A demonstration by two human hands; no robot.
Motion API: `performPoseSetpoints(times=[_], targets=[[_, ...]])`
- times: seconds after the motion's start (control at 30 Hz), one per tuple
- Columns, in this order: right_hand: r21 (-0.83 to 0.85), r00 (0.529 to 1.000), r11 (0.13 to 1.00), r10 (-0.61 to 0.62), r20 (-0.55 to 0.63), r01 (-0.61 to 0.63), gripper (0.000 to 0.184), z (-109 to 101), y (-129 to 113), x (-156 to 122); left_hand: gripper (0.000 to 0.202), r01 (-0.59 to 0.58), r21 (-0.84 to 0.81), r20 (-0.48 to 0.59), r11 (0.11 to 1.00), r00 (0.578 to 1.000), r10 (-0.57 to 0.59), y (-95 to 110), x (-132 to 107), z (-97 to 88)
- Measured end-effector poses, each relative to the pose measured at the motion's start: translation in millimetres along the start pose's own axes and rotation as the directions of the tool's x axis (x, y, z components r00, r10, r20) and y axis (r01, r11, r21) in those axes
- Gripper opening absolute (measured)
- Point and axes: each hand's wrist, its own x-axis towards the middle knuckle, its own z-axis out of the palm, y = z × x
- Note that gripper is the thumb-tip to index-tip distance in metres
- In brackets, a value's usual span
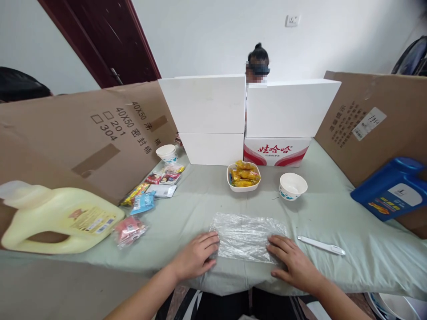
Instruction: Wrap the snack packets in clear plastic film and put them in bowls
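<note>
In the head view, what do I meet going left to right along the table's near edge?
Pale yellow plastic jug, pink packet in clear wrap, left hand, crinkled clear plastic sheet, right hand, slim white plastic tool.

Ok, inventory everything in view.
Plastic sheet: one, clear, front centre
Slim tool: one, white, right of sheet
Tray: one, white, centre
Tray packets: several, yellow, inside
Bowls: two, white with blue, either side of tray
Snack packets: several, multicoloured, left
Jug: one, pale yellow, far left
Small packet: one, pink, beside jug
Bottle: one, blue, far right
Boxes: several, white, some red print, back
Cardboard panels: two, brown, both sides
Tablecloth: one, pale green, under these
Person: one, dark hair, behind boxes
Door: one, maroon, back left
Wall socket: one, white, background
Dark objects: two, outer edges
Vessel: one, white, lower right
Left hand: one, sheet's left edge
Right hand: one, sheet's right edge
Legs: two, dark, bottom
</note>
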Motion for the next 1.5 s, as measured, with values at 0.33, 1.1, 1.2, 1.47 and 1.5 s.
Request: performPoseSetpoints(times=[0.33,1.1,1.2,1.47,1.5], targets=[[-0.013,0.987,1.0,0.001,-0.161,-0.003,0.024,9,10,-35,0.023,-0.014,-0.111,-0.246,0.994,0.969,-0.013,1,-3,-0.2],[-0.129,0.721,0.711,0.667,-0.186,-0.691,0.022,8,10,41,0.018,0.663,0.137,-0.197,0.736,0.746,-0.636,-13,71,30.7],[-0.174,0.722,0.702,0.661,-0.203,-0.691,0.024,8,9,45,0.019,0.665,0.172,-0.201,0.727,0.746,-0.635,-11,71,33.4],[-0.304,0.76,0.696,0.599,-0.253,-0.65,0.024,11,12,50,0.017,0.663,0.226,-0.229,0.714,0.748,-0.622,-7,76,25.1],[-0.307,0.769,0.705,0.576,-0.277,-0.639,0.024,10,11,50,0.017,0.658,0.227,-0.255,0.718,0.752,-0.608,-4,76,22.4]])
